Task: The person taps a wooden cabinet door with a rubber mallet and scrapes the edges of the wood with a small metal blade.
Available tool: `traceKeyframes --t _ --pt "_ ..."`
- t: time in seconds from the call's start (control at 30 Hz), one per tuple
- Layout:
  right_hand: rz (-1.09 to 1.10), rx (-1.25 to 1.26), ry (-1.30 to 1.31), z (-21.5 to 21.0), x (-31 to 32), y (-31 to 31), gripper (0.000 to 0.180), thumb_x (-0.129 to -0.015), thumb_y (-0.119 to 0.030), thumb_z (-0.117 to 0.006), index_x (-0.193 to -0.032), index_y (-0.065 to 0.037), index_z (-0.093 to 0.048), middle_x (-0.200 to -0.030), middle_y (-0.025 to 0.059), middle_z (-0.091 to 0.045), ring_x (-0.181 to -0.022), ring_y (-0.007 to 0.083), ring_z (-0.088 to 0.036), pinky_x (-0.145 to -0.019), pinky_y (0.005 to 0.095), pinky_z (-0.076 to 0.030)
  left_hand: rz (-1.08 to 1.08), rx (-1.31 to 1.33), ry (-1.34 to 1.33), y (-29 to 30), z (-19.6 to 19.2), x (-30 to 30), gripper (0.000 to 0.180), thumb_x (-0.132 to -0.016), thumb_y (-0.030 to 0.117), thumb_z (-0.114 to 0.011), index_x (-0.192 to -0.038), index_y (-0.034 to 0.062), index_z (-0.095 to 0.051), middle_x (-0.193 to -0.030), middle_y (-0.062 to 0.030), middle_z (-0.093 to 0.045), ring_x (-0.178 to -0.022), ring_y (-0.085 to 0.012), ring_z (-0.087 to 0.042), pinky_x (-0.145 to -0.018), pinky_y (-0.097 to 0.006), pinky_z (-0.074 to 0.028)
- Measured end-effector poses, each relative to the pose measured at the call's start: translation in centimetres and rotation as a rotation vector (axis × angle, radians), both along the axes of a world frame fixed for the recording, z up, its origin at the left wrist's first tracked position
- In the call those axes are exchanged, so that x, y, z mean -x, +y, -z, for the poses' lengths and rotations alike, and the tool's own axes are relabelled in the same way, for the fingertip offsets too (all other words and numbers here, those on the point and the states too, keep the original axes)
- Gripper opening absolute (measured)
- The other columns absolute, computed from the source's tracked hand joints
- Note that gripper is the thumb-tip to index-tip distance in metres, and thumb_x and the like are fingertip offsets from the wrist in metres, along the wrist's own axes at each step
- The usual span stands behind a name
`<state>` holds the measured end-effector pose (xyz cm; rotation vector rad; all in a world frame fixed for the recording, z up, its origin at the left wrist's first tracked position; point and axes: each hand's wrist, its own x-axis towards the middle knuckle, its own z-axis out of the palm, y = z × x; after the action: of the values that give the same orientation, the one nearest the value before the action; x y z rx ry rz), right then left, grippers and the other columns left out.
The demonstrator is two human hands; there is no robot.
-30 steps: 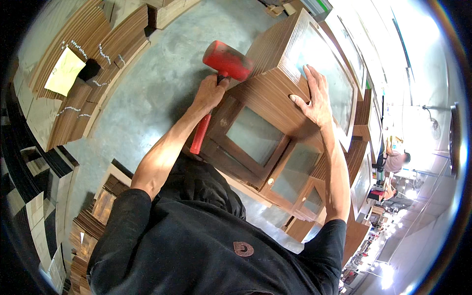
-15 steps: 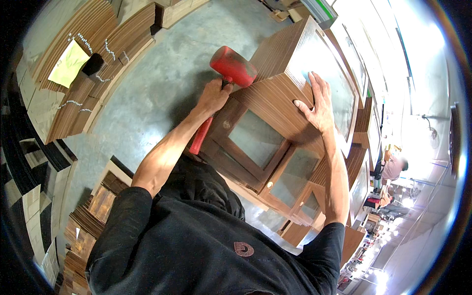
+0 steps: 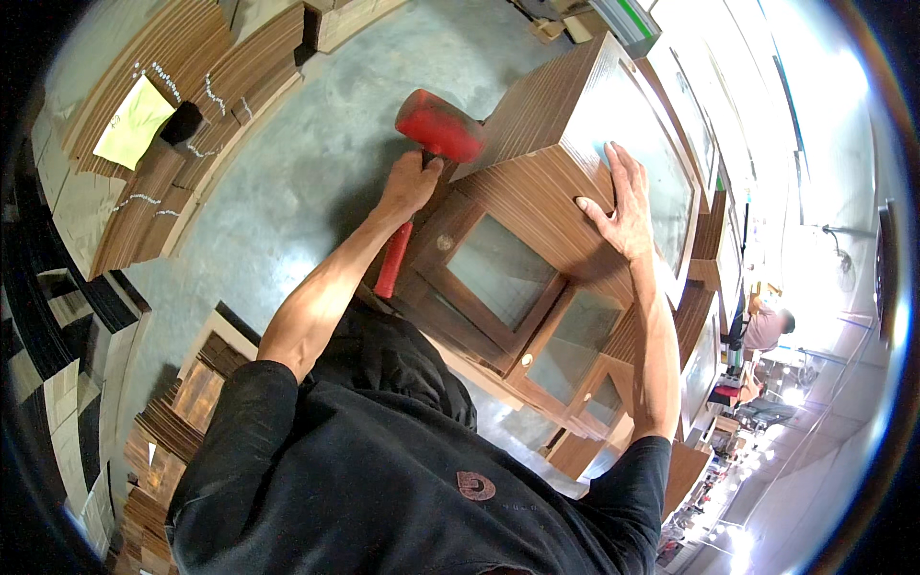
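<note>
clock read on the view: 12 at the top edge, centre mid-picture.

- grey floor (image 3: pixel 297 163): spans roughly 9 to 12 o'clock.
- wooden cabinet (image 3: pixel 537 192): at 1 o'clock, brown and grained, with a pale glass panel (image 3: pixel 647 129) set in its face toward 2. below it, a framed panel (image 3: pixel 503 270), glazed; cannot tell whether it belongs to the same body.
- stack of brown boards (image 3: pixel 192 48): at 10 o'clock, well apart from both hands.
- red mallet (image 3: pixel 437 125): just short of 12 o'clock, off the left edge of the cabinet. handle runs from about 1 down toward 7; the head lies crosswise, long axis 10 to 4.
- key relation: the 4 o'clock end of the head overlaps the cabinet's edge in this view. contact or small gap: cannot tell.
- left hand (image 3: pixel 410 187): nearer the mallet, fingers curled round the handle close under the head.
- right hand (image 3: pixel 628 218): at 2 o'clock, resting on the cabinet's upper edge; fingers lie extended side by side, thumb spread toward 10, nothing pinched.
- yellow sheet (image 3: pixel 132 123): at 10 o'clock, on the boards.
</note>
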<state>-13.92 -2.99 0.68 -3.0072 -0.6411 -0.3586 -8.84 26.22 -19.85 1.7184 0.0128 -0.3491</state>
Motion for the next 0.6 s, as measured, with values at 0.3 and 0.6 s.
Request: traceKeyframes --t 0.3,0.6 --pt "0.010 -0.009 0.011 0.1 0.0 -0.1 0.087 -0.076 -0.039 -0.078 -0.147 -0.008 -0.038 -0.145 0.0170 -0.041 -0.129 0.0365 -0.041 -0.109 0.0486 -0.033 0.065 -0.058 0.058 -0.8 0.9 0.8 0.034 -0.093 0.026 -0.056 -0.089 -0.0071 -0.064 -0.074 -0.0236 -0.064 -0.075 -0.0364 -0.068 -0.068 -0.047 -0.049" --pt "0.019 -0.023 0.011 0.0 0.1 -0.1 0.087 -0.073 -0.035 -0.080 -0.147 -0.009 -0.039 -0.145 0.0166 -0.041 -0.130 0.0366 -0.041 -0.109 0.0485 -0.033 -0.012 -0.113 0.076 0.4 2.1 0.3 0.038 -0.093 0.027 -0.056 -0.087 -0.0105 -0.062 -0.073 -0.0250 -0.065 -0.071 -0.0371 -0.068 -0.068 -0.048 -0.051"
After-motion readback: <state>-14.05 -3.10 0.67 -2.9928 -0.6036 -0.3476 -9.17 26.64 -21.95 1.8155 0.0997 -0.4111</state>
